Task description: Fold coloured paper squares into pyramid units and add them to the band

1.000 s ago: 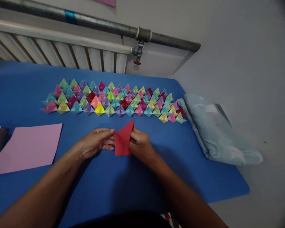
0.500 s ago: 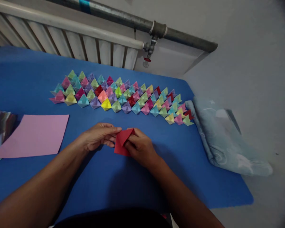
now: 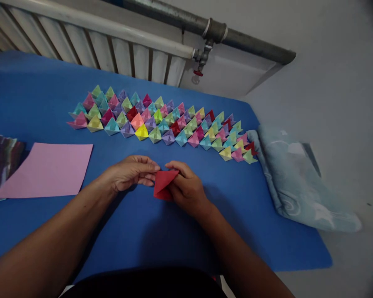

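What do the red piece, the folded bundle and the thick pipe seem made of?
Red piece: matt paper, probably, from its crisp folds.
Folded bundle: soft, dull fabric, perhaps fleece; its edges are rounded.
Thick pipe: metal, likely steel, dull grey with a faint sheen.

No text, label, brand, number or sign seems readable in this rather dim view.

2 hands [image 3: 189, 190], 1 red sht [image 3: 164, 182], 50+ folded pcs [image 3: 154, 135].

Over there a ribbed radiator [image 3: 112, 29] and metal pipe [image 3: 257, 45] with a red-handled valve [image 3: 203, 56] line the wall [image 3: 329, 62], and a folded blanket [image 3: 292, 178] rests on the counter [image 3: 248, 203].
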Demonstrator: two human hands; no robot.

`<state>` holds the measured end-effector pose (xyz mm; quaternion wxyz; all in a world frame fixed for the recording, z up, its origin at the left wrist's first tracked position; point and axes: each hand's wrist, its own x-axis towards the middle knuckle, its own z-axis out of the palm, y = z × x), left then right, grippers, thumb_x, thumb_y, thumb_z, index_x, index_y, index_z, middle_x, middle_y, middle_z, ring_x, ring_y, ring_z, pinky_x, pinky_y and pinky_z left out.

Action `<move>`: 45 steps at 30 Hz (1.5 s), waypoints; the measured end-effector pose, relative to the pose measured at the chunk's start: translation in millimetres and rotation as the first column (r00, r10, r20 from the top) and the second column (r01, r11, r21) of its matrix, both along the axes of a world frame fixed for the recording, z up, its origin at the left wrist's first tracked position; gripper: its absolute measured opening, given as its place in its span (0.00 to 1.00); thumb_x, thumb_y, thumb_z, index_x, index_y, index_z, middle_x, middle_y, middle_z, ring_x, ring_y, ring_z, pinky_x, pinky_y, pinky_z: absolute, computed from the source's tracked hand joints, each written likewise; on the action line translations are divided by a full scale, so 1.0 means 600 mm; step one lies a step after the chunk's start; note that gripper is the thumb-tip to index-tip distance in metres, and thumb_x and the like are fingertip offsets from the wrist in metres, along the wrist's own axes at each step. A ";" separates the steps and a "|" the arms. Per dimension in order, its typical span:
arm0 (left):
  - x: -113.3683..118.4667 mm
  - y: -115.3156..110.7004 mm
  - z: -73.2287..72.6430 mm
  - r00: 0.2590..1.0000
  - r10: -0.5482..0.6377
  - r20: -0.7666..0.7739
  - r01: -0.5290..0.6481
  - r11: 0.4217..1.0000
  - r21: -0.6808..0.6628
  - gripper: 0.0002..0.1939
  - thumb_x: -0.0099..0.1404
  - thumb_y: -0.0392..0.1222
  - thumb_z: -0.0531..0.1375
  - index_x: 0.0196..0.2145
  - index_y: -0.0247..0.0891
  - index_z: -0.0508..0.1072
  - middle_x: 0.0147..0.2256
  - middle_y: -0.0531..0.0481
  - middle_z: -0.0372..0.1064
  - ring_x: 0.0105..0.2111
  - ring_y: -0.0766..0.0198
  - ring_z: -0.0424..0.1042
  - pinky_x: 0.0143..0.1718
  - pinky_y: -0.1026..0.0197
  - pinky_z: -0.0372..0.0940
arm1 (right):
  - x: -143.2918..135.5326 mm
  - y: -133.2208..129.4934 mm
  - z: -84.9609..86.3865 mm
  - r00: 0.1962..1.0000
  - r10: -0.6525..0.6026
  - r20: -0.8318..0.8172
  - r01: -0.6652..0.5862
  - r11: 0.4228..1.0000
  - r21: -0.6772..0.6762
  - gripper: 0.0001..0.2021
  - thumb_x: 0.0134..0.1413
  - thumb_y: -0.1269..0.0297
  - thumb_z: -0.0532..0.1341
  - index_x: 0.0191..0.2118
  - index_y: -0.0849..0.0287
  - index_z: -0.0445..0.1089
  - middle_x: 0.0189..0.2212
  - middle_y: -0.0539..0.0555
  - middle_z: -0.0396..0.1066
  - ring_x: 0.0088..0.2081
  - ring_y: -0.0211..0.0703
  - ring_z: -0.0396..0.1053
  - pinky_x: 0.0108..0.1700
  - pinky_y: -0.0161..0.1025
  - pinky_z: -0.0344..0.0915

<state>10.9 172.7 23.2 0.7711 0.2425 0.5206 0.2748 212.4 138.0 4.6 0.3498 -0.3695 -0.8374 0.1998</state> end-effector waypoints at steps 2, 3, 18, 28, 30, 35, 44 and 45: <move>-0.002 0.001 -0.001 1.000 0.004 0.000 -0.004 1.000 0.008 0.13 0.47 0.34 0.75 0.27 0.33 0.75 0.24 0.51 0.76 0.22 0.67 0.75 0.28 0.65 0.73 | 0.001 0.001 0.003 1.000 -0.011 0.002 0.011 0.999 0.030 0.12 0.63 0.70 0.53 0.44 0.55 0.74 0.52 0.59 0.69 0.52 0.46 0.68 0.52 0.46 0.67; -0.003 0.001 -0.002 1.000 0.002 0.002 -0.002 1.000 0.013 0.13 0.47 0.34 0.75 0.27 0.33 0.75 0.24 0.51 0.76 0.22 0.68 0.75 0.28 0.65 0.72 | 0.002 0.002 0.006 1.000 -0.015 0.004 0.015 0.999 0.040 0.12 0.63 0.70 0.54 0.44 0.54 0.74 0.51 0.58 0.70 0.52 0.47 0.68 0.53 0.49 0.67; 0.007 -0.009 0.010 0.985 0.102 -0.141 -0.040 0.921 0.388 0.14 0.44 0.37 0.73 0.27 0.36 0.73 0.22 0.55 0.71 0.21 0.69 0.69 0.26 0.65 0.66 | 0.013 0.013 0.044 0.885 -0.371 -0.282 0.146 0.797 -0.586 0.11 0.54 0.60 0.61 0.43 0.54 0.70 0.43 0.54 0.74 0.46 0.44 0.72 0.47 0.43 0.69; 0.022 -0.024 0.015 0.987 0.029 -0.157 0.047 0.889 0.455 0.15 0.46 0.44 0.72 0.31 0.39 0.75 0.26 0.55 0.72 0.26 0.67 0.69 0.30 0.64 0.64 | -0.002 0.014 0.038 0.833 -0.429 -0.348 -0.109 0.490 -0.865 0.25 0.39 0.64 0.68 0.47 0.55 0.66 0.22 0.40 0.66 0.25 0.33 0.64 0.31 0.34 0.61; 0.025 -0.027 0.016 0.988 -0.063 -0.144 0.116 0.907 0.404 0.15 0.49 0.50 0.71 0.31 0.38 0.77 0.25 0.53 0.72 0.25 0.68 0.68 0.29 0.65 0.62 | -0.003 0.014 0.039 0.815 -0.448 -0.369 -0.104 0.513 -0.852 0.23 0.39 0.64 0.68 0.45 0.55 0.67 0.21 0.39 0.65 0.25 0.32 0.63 0.31 0.33 0.61; 0.029 -0.035 0.014 0.980 -0.028 -0.195 0.110 0.899 0.423 0.18 0.51 0.56 0.70 0.23 0.38 0.76 0.23 0.54 0.69 0.25 0.69 0.65 0.28 0.67 0.61 | -0.009 0.014 0.041 0.765 -0.498 -0.408 -0.138 0.492 -0.859 0.26 0.36 0.64 0.70 0.46 0.54 0.66 0.22 0.39 0.66 0.25 0.33 0.65 0.31 0.33 0.62; 0.025 -0.032 0.011 0.937 0.117 -0.329 0.062 0.871 0.487 0.19 0.53 0.59 0.68 0.26 0.40 0.76 0.23 0.53 0.68 0.22 0.68 0.63 0.21 0.68 0.58 | -0.019 0.009 0.035 0.805 -0.455 -0.380 -0.225 0.358 -0.906 0.25 0.33 0.61 0.74 0.41 0.57 0.69 0.30 0.45 0.71 0.28 0.35 0.69 0.27 0.31 0.63; 0.025 -0.031 0.009 0.941 0.132 -0.310 0.036 0.876 0.482 0.19 0.52 0.59 0.69 0.25 0.39 0.76 0.23 0.53 0.69 0.23 0.68 0.63 0.21 0.68 0.59 | -0.019 0.009 0.033 0.804 -0.451 -0.387 -0.224 0.372 -0.901 0.24 0.34 0.61 0.74 0.41 0.57 0.69 0.29 0.45 0.71 0.27 0.34 0.68 0.27 0.31 0.62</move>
